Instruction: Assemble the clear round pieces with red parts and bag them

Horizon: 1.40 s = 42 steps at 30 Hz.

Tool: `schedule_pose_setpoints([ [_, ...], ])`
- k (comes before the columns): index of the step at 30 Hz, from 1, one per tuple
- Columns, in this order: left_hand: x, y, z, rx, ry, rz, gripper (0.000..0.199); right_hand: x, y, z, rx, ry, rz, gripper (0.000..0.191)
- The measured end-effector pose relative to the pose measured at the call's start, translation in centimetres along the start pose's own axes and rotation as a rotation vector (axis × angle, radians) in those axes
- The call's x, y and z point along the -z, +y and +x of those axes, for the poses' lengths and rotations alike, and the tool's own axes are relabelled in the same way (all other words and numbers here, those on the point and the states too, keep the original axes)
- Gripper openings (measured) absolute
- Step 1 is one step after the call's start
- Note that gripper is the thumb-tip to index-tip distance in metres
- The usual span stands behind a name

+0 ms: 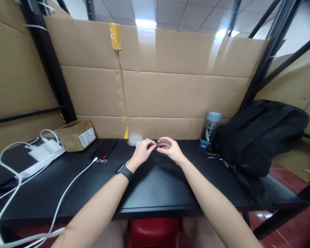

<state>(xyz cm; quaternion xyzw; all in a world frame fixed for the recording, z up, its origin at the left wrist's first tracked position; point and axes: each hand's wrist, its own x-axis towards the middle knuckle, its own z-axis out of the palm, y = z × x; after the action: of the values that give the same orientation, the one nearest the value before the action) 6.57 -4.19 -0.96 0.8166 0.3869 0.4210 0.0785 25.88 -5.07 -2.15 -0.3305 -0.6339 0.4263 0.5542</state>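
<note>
Above the middle of the black table (150, 193), both hands meet in front of me. My left hand (142, 151), with a dark watch on the wrist, pinches a small red piece (154, 144) between thumb and fingertips. A small dark, shiny piece (158, 144) sits between the thumb and curved fingers of my right hand (172, 150). The red piece and the dark piece are very close together; whether they touch or are joined is too small to tell. Just behind my left hand lies a clear plastic box or packet (134, 138).
At left are a cardboard box (74, 136), a white power strip (38, 162) with cables, and a dark phone (103, 150) with a white cable end beside it. A water bottle (210, 129) and black backpack (258, 137) stand right. Cardboard panels (155, 93) wall the back.
</note>
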Motion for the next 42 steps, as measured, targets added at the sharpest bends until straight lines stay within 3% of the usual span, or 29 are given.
schedule_pose_setpoints([
  [8, -1.4, 0.0, -0.2, 0.064, 0.071, -0.058, 0.014, -0.5, 0.0, 0.1, 0.049, -0.001, 0.009, 0.056],
  [19, -2.8, -0.7, -0.1, 0.123, 0.133, -0.353, 0.019, -0.7, -0.1, 0.1, 0.081, 0.039, 0.024, 0.057],
  [27, -1.4, 0.5, -0.3, 0.01, 0.127, -0.085, 0.013, -0.7, 0.2, 0.1, 0.058, 0.044, 0.046, 0.052],
  [30, -0.9, 0.9, -0.4, -0.005, 0.14, 0.006, 0.012, -0.5, 0.2, 0.1, 0.016, -0.019, -0.01, 0.04],
  [34, -0.7, 1.2, -0.4, 0.009, 0.156, 0.057, 0.012, 0.2, 0.3, 0.3, -0.044, -0.098, -0.179, 0.046],
  [42, -0.6, 0.8, -0.3, 0.014, 0.099, 0.042, 0.016, 1.1, 0.7, 0.6, 0.093, -0.083, -0.429, 0.026],
])
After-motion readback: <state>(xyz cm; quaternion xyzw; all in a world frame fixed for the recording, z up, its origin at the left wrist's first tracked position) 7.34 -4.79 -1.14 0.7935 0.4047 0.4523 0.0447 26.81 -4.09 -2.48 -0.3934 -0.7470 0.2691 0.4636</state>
